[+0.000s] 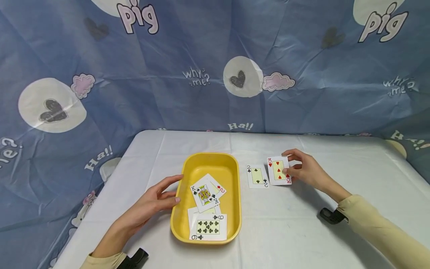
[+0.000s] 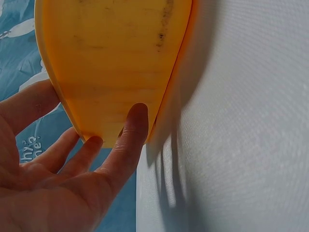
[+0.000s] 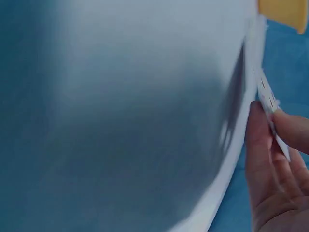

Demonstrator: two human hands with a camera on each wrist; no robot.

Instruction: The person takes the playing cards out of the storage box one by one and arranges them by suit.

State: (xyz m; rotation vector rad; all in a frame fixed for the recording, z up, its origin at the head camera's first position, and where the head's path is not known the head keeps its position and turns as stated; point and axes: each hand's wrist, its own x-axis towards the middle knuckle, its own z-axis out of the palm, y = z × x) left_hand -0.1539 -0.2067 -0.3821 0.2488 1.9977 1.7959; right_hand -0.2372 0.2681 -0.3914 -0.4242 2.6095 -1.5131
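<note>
My right hand (image 1: 307, 170) pinches a three of hearts playing card (image 1: 274, 179) between thumb and fingers, right of the tray. In the right wrist view that card (image 3: 267, 92) appears edge-on, slightly above the cloth. Just left of it a two of clubs (image 1: 252, 183) lies face up on the table. My left hand (image 1: 152, 203) touches the left side of a yellow tray (image 1: 237, 194), fingers nearly straight; the left wrist view has its fingertips against the outer wall (image 2: 106, 72). Inside the tray lie several cards, including a king of spades (image 1: 203, 194), a two of diamonds (image 1: 219, 186) and a nine of clubs (image 1: 208, 227).
White cloth (image 1: 285, 231) covers the table, its far edge meeting a blue printed fabric backdrop (image 1: 188, 104). That fabric also hangs along the left side. Black wrist cameras (image 1: 332, 216) sit beneath both forearms, close to the table.
</note>
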